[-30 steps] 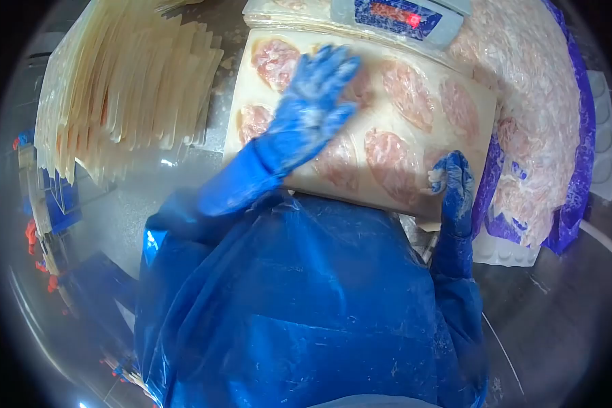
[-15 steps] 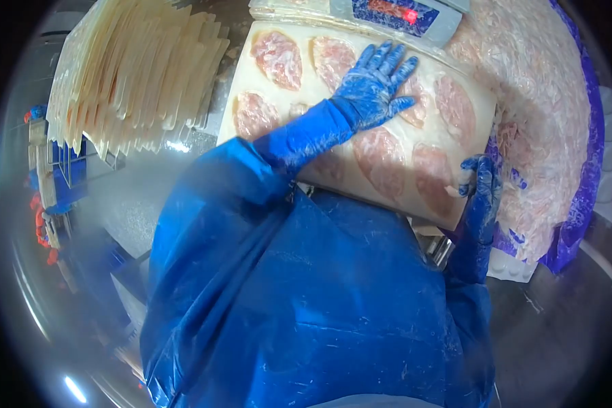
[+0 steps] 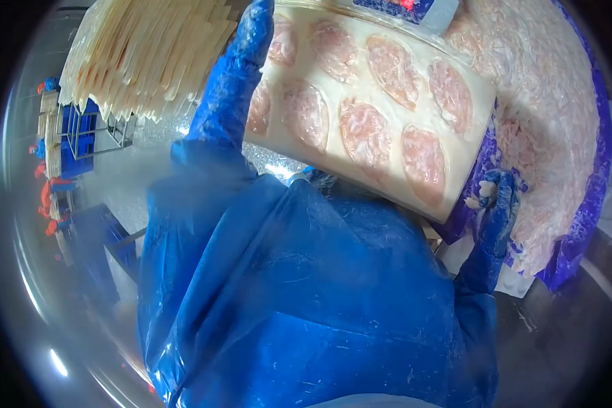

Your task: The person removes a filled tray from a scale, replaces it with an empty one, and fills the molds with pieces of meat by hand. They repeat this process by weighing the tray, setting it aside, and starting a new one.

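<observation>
The left hand (image 3: 245, 68) has slid off the middle of the sheet (image 3: 404, 114) of meat patties (image 3: 364, 132) to its left edge, where the grip lies stretched along the rim, though I cannot tell whether it clasps; the right hand (image 3: 496, 197) has stayed at the near right corner, its grip curled and pinching it. The sheet now sits tilted before the blue apron (image 3: 306, 299). The steel worktop (image 3: 136, 190) carries a stack of pale sheets (image 3: 149, 54), a scale (image 3: 415, 7) and a heap of mince (image 3: 551, 136) on blue plastic, with blue crates (image 3: 81, 136) beyond.
</observation>
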`<action>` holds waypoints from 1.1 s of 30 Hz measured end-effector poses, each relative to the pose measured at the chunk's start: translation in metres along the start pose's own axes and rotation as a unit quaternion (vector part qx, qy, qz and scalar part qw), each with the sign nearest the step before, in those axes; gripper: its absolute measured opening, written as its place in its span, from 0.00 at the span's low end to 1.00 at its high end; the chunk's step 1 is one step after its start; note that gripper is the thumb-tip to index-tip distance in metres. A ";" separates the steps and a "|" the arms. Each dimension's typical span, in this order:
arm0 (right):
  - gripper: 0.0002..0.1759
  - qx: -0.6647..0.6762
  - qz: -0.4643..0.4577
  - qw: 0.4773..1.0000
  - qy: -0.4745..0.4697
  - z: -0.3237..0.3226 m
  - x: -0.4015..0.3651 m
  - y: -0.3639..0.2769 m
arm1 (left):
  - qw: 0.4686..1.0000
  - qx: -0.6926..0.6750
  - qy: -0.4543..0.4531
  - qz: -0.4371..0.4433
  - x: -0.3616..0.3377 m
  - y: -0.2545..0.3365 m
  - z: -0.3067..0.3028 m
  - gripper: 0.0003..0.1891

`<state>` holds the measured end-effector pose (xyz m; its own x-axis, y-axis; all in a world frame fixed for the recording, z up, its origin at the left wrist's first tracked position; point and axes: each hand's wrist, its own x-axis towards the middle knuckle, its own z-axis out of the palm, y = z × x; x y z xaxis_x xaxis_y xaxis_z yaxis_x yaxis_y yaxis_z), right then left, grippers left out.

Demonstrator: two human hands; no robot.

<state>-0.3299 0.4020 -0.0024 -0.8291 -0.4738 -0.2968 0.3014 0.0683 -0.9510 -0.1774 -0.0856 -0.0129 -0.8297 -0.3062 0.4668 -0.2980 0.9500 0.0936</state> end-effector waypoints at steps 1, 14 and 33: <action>0.18 -0.001 -0.001 1.000 -0.006 0.007 -0.001 -0.009 | 0.999 -0.021 0.011 -0.033 -0.011 -0.005 -0.006 0.29; 0.16 0.152 0.037 0.987 -0.043 -0.007 0.028 0.015 | 0.998 -0.062 0.004 -0.025 -0.015 0.157 0.050 0.35; 0.16 -0.007 -0.106 0.994 -0.041 0.009 0.006 0.019 | 0.922 -0.369 -0.026 -0.109 -0.037 0.081 -0.004 0.10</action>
<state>-0.3251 0.3927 -0.0216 -0.8322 -0.5484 -0.0823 0.1170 -0.0286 -0.9927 -0.1689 0.0029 -0.0189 -0.8153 -0.4790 0.3253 -0.0730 0.6423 0.7630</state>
